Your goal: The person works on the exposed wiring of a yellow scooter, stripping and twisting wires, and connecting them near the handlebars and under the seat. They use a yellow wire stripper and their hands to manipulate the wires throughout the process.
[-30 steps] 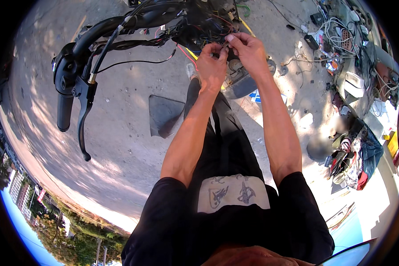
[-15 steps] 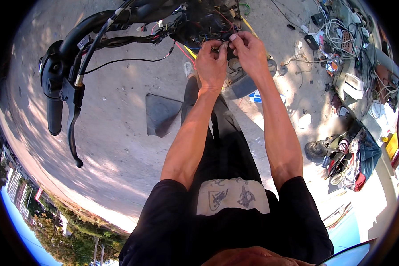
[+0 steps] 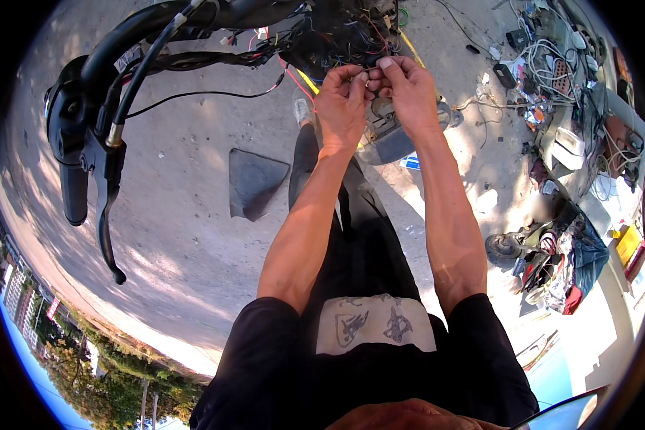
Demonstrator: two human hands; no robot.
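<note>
At the top centre, my left hand (image 3: 342, 107) and my right hand (image 3: 411, 92) meet fingertip to fingertip just below an open tangle of wires (image 3: 337, 43). Both are closed in a pinch on what looks like a thin wire, mostly covered by the fingers. The tangle holds black, red and blue strands, with small connectors on some. It hangs beside the black handlebar (image 3: 143, 32) of a two-wheeler. A brake lever (image 3: 106, 215) and a black grip (image 3: 73, 193) extend from the bar on the left. A yellow tube (image 3: 411, 49) runs behind my right hand.
A flat dark panel (image 3: 256, 183) lies on the dusty ground left of my legs. Cables (image 3: 548, 64) and scrap pile up on the right, with a heap of cloth and a shoe (image 3: 505, 246) below. A dark rounded part (image 3: 390, 143) sits beneath my hands.
My fingertips have come closer together and now meet, both still pinched. The handlebar sits slightly farther left and lower in the picture as the view shifts.
</note>
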